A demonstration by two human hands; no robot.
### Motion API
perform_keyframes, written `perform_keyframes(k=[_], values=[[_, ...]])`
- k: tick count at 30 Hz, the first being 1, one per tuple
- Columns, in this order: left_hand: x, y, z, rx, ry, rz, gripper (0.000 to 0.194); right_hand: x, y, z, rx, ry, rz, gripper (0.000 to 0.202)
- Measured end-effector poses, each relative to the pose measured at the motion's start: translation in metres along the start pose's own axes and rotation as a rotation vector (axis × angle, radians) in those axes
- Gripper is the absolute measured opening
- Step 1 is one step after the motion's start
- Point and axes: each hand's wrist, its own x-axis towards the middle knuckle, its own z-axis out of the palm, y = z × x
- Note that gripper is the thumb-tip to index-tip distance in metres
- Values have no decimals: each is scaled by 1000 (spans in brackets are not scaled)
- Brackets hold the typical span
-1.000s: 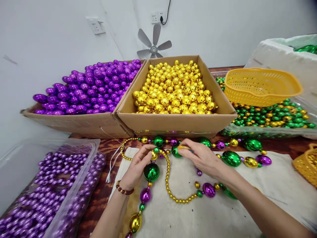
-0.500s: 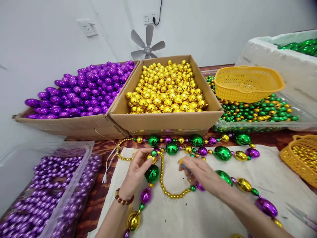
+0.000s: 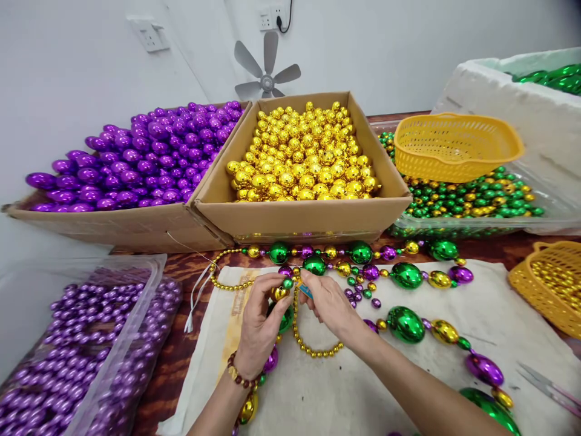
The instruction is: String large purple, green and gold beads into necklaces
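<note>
My left hand (image 3: 262,321) pinches a gold bead (image 3: 280,293) on a string of beads, with a small green bead (image 3: 287,283) just above it. Close beside it on the right, my right hand (image 3: 327,303) is closed on a small blue and yellow object (image 3: 305,290), too small to name. Below my left hand the string runs on through a big green bead (image 3: 287,319), a purple one (image 3: 271,360) and a gold one (image 3: 248,407). A chain of small gold beads (image 3: 313,352) curves down under my right hand.
Behind stand cardboard boxes of purple beads (image 3: 136,160) and gold beads (image 3: 304,157). Plastic tubs flank the white cloth (image 3: 327,399). Yellow baskets (image 3: 458,166) and scissors (image 3: 547,384) lie right. Longer bead strings cross the cloth; several small loose beads (image 3: 358,289) sit nearby.
My right hand has moved left, to the beads in my left hand, bringing the blue and yellow object. The loose small beads behind it now show. The view has shifted slightly.
</note>
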Motion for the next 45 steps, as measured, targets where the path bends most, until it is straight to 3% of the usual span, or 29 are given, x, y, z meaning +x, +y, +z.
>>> perform_keyframes(k=[12,17,22,30,45], values=[[1,-9,-5,159,21,130,32,3,-11,-5,-192,28,-47,63],[10,1,-7,-69,35,-92,20,9,-23,-27,-335,46,-266,57],[24,8,-21,-418,25,-354,17,32,-40,-36,-498,-51,-408,62],[35,13,-42,-594,-47,-426,24,60,-57,-23,-572,-77,-590,61],[38,7,-45,-650,-93,-550,26,63,-66,-24,-818,13,-757,56]])
